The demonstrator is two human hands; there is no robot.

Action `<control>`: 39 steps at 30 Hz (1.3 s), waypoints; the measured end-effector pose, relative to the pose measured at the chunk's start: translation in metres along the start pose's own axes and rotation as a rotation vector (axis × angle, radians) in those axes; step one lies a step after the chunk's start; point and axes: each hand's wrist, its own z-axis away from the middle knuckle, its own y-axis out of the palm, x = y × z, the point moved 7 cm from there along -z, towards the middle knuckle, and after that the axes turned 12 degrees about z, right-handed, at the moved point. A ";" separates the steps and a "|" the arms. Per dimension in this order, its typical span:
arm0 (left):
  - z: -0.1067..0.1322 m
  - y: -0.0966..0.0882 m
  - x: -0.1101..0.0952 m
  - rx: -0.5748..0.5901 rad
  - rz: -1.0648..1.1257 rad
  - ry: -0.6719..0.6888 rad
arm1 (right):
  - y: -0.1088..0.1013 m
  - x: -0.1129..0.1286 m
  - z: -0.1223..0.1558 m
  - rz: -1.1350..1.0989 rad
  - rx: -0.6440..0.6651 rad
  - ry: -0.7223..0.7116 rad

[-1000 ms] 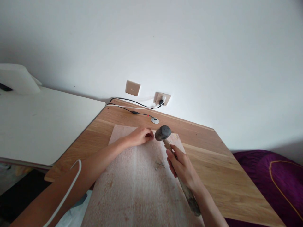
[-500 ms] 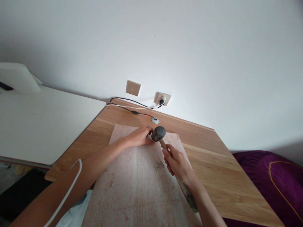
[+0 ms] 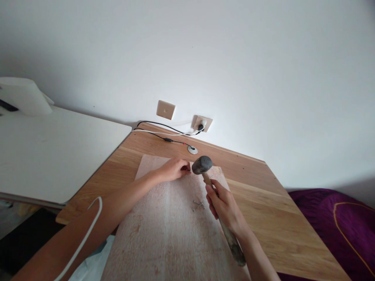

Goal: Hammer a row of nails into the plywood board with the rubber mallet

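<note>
Right hand (image 3: 224, 203) wraps mallet (image 3: 202, 165) handle, head above wooden board (image 3: 164, 234) on desk (image 3: 263, 210). Left hand (image 3: 177, 169), fingers curled, is at far end; can't tell whether they pinch a nail. Loose nails (image 3: 198, 205) nearer. Likely nail-driving; next blow calls for clear fingertips.

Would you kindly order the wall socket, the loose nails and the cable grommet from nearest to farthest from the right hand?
From the right hand, head view:
1. Loose nails: left, on the wooden board.
2. Cable grommet: beyond the board, in the desk.
3. Wall socket: above the desk.
</note>
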 end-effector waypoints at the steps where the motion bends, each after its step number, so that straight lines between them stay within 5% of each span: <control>1: 0.000 0.000 0.000 0.006 -0.001 0.002 | 0.001 0.000 0.000 0.003 0.001 -0.002; 24: 0.006 -0.003 -0.001 -0.049 0.023 0.019 | 0.007 0.006 -0.001 0.056 0.029 0.006; 39: 0.003 0.003 -0.006 0.031 0.010 0.043 | 0.004 0.010 -0.001 0.024 -0.005 -0.018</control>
